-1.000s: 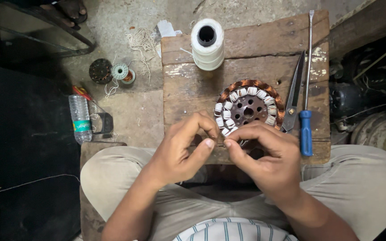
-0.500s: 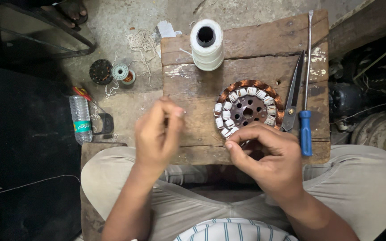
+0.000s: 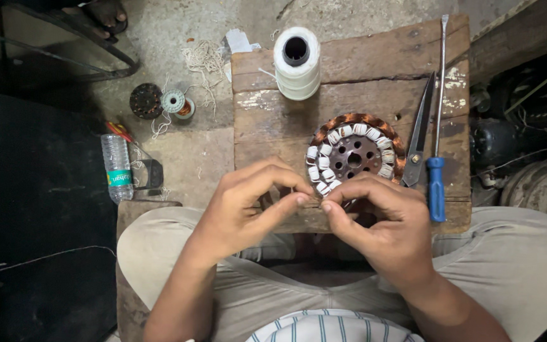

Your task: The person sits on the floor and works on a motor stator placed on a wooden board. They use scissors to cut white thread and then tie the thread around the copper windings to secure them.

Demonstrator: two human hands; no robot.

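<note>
my left hand point(image 3: 242, 212) and right hand point(image 3: 384, 218) meet at the near edge of the motor stator point(image 3: 354, 155), fingertips pinched together almost touching each other right at its lower left rim. can't really tell what's between them, too small to see. the stator lies flat on the wooden board point(image 3: 273, 126), copper windings round the outside, white wrapped coils in a ring, holed metal hub in the middle. just right of it lie the scissors point(image 3: 418, 139) and a blue-handled screwdriver point(image 3: 437, 183), side by side. a white thread spool point(image 3: 297, 62) stands upright at the far edge of the board. off to the left on the floor, a plastic water bottle point(image 3: 116, 168) and a small thread bobbin point(image 3: 175, 102).
</note>
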